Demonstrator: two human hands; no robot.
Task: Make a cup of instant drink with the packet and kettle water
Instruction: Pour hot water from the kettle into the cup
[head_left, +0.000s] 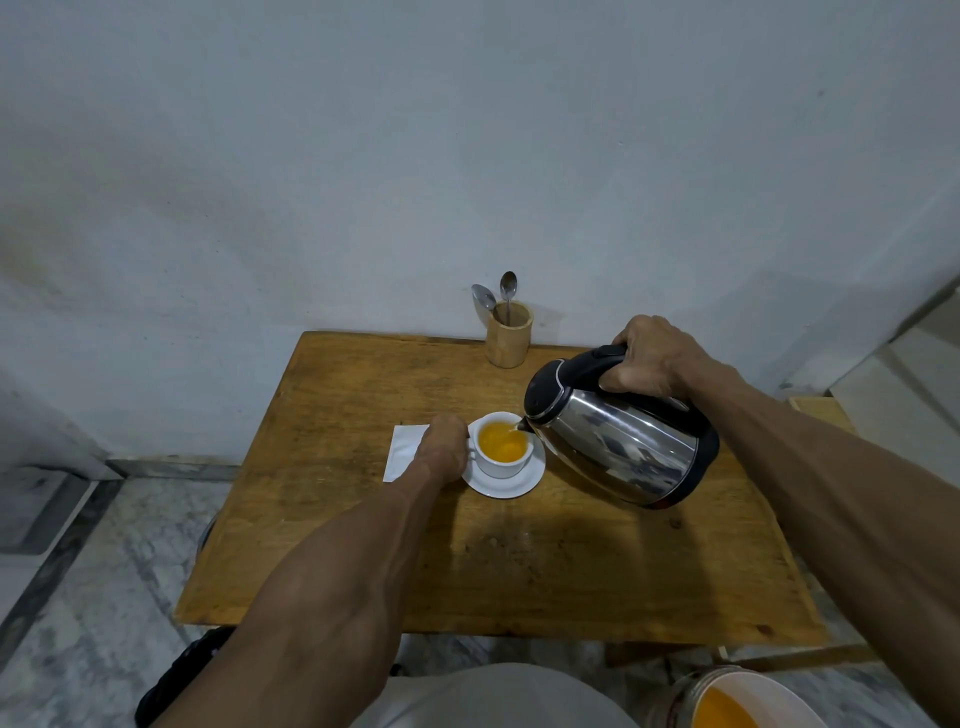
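A white cup stands on a white saucer in the middle of the wooden table; orange liquid fills it partway. My left hand is closed on the cup's handle at its left side. My right hand grips the black handle of a steel kettle, which is tilted left with its spout over the cup's right rim, and a thin stream of water runs into the cup. A white packet lies flat on the table just left of my left hand, partly hidden by it.
A wooden holder with two spoons stands at the table's back edge against the wall. A white bucket of orange liquid sits on the floor at the bottom right. A dark object lies on the floor below the table's front left.
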